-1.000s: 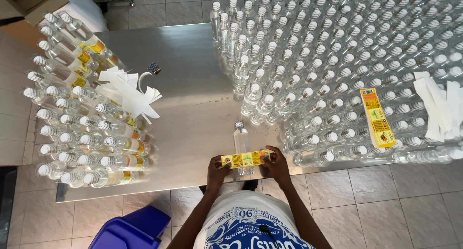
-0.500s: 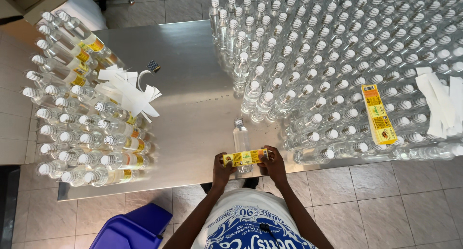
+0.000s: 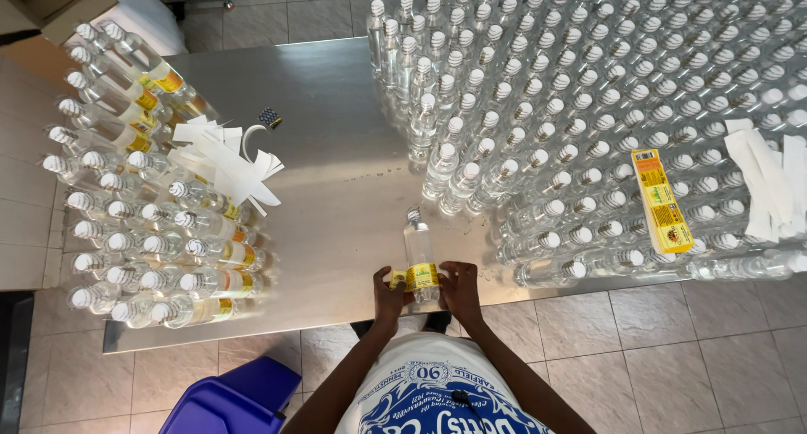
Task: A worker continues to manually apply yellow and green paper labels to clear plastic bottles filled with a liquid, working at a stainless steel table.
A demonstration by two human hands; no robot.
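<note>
At the tabletop [image 3: 336, 207] edge, my left hand [image 3: 389, 298] and right hand [image 3: 461, 288] grasp the clear bottle [image 3: 419, 253]; I'd smooth its yellow label [image 3: 417, 277] flat, wrinkle-free.

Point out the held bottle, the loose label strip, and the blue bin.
clear bottle [image 3: 418, 249]: head view, bare body above label.
yellow label strip [image 3: 661, 200]: head view, middle.
blue bin [image 3: 231, 398]: head view, top.
</note>
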